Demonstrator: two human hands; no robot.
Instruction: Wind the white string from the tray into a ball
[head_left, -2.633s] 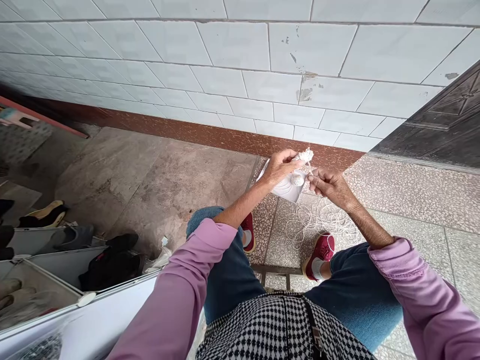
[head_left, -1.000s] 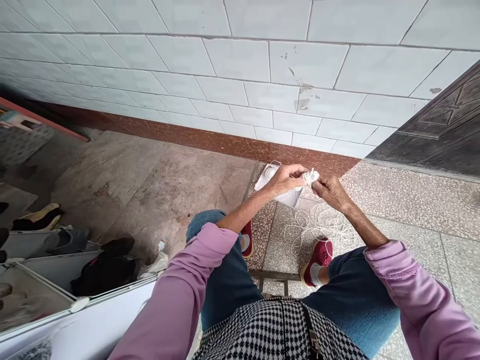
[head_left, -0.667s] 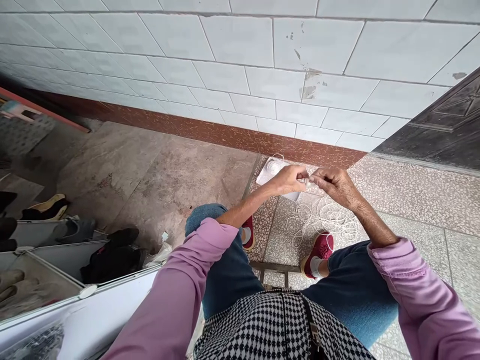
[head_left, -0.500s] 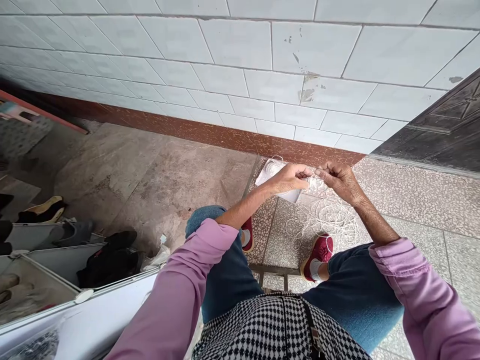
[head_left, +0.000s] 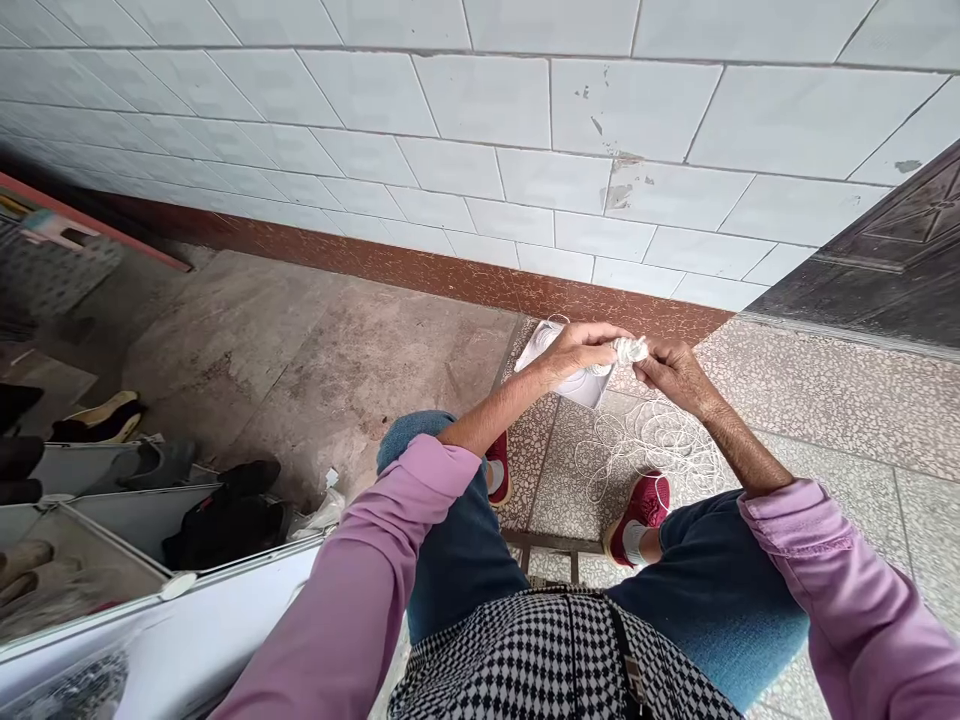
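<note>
While the left hand (head_left: 574,355) has its fingers wrapped close around a white cord bundle (head_left: 630,349), thumb and fingertips pressed to it, the right hand (head_left: 679,375) is at the bundle's right end, fingers bent and drawn together; whether they grip a strand, I cannot tell. The bundle is held up above the floor, near a shallow white box (head_left: 586,392) on the speckled tiles (head_left: 566,480) by the brown skirting (head_left: 420,268). White string (head_left: 535,345) lies in the box's left part; the left hand and its wrist hide some of the inside. Just beside the box, loose white cord (head_left: 656,435) sprawls over the tiles near a red shoe (head_left: 646,503). At the left, a white rack (head_left: 232,590) is split into compartments: one holds a grey shoe (head_left: 163,465), the next a black item (head_left: 225,525), another tan footwear (head_left: 24,565) with clear plastic (head_left: 64,605).
</note>
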